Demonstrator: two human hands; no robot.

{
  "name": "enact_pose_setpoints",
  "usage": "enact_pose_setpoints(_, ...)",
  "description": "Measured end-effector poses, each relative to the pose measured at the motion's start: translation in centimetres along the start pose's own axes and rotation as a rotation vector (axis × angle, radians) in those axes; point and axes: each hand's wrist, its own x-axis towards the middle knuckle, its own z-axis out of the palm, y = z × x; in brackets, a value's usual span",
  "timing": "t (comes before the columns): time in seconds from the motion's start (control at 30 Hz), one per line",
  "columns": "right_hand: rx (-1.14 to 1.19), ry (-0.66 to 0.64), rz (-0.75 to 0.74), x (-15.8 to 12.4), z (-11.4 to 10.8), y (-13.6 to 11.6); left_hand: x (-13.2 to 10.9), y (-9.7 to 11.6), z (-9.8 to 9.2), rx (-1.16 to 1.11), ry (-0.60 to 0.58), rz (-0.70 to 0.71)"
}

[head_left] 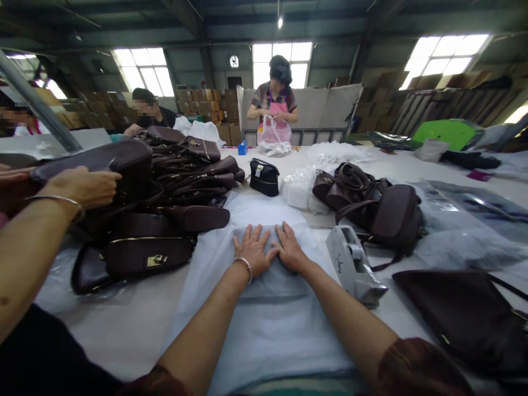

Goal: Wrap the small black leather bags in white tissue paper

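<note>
My left hand (252, 251) lies flat, fingers spread, on a white sheet-like wrapping (264, 341) on the table before me; whether it is paper, cloth or thin plastic I cannot tell. Beside it, thumbs close together, my right hand (289, 250) presses on the same wrapping with its fingers stretched out. Neither hand grips anything. A faint raised shape shows under my palms, but what lies beneath is hidden. Right of my right forearm stands a grey tape dispenser (350, 264). Just beyond the wrapping sits a small black bag (264, 177) with a metal clasp.
Dark brown handbags (150, 254) pile up on the left, where a co-worker's hand (82, 190) holds one. More brown bags (396, 217) lie on the right, with a flat dark bag (462, 313) nearer me. Across the table a person (275, 104) handles clear plastic.
</note>
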Motion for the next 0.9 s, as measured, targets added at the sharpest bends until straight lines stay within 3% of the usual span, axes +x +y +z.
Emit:
enact_pose_setpoints(0.1, 0.101, 0.034, 0.139, 0.1, 0.6, 2.4, 0.1, 0.2, -0.2, 0.038, -0.013, -0.025)
enact_pose_setpoints(0.2, 0.064, 0.041, 0.187, -0.5, -0.1, 3.6, 0.2, 0.4, -0.1, 0.046, -0.031, -0.079)
enact_pose_setpoints(0.3, -0.096, 0.224, 0.194, -1.3, -1.6, 2.5, 0.2, 0.6, 0.0, 0.049, -0.042, -0.107)
enact_pose_setpoints(0.4, -0.177, 0.348, 0.004, -1.9, -2.3, -0.7, 0.3, 0.6, -0.2, 0.048, -0.05, -0.112)
enact_pose_setpoints(0.5, -0.169, 0.223, -0.24, -2.4, -1.4, -3.6, 0.3, 0.6, -0.5, 0.054, -0.102, -0.106)
enact_pose_setpoints(0.6, -0.191, 0.1, -0.245, -2.7, -0.1, -3.9, 0.3, 0.5, -0.7, 0.08, -0.158, -0.108)
enact_pose_setpoints(0.7, -0.184, 0.052, -0.215, -2.8, 0.6, -1.8, -0.6, 0.6, -0.7, 0.088, -0.154, -0.065)
enact_pose_setpoints(0.9, -0.049, 0.064, -0.252, -2.9, 1.1, 3.0, -4.7, 0.9, 0.1, 0.134, -0.068, 0.082)
